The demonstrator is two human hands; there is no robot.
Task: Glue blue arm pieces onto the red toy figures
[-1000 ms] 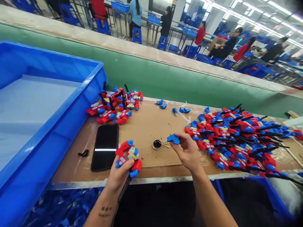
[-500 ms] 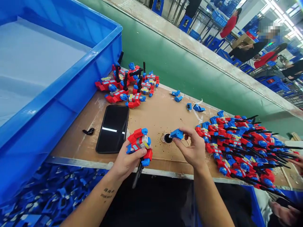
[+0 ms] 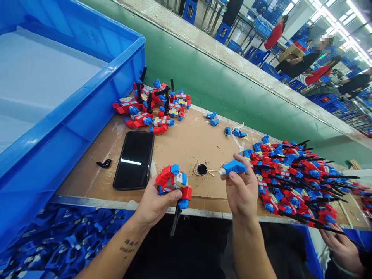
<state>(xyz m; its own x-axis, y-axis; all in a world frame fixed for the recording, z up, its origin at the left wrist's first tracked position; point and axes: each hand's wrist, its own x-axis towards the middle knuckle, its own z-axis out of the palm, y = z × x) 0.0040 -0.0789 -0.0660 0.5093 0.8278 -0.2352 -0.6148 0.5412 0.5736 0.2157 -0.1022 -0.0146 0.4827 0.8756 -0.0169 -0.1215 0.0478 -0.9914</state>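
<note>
My left hand (image 3: 158, 199) is closed round a red and blue toy robot torso (image 3: 174, 182) with a grey and white middle, and a black toy gun points down from it. Between the thumb and fingers of my right hand (image 3: 242, 192) is a blue toy leg part (image 3: 235, 167), its whitish peg end turned left. Just left of that peg stands a small round pot of black liquid (image 3: 202, 169) with dark specks around it. Cotton swabs (image 3: 213, 171) lean at the pot's right side, partly hidden near the peg.
A black phone (image 3: 134, 161) and a small black piece (image 3: 104, 163) lie on the left. Toy torsos are grouped at the back (image 3: 159, 104) and piled on the right (image 3: 290, 174). Loose blue parts (image 3: 214, 121) lie behind. A large blue bin (image 3: 72, 104) borders the left; another person's hand (image 3: 340, 242) touches the pile.
My right hand has moved right, away from the black pot, and turned the blue part so its peg shows. The other person's hand has come to the pile's front edge.
</note>
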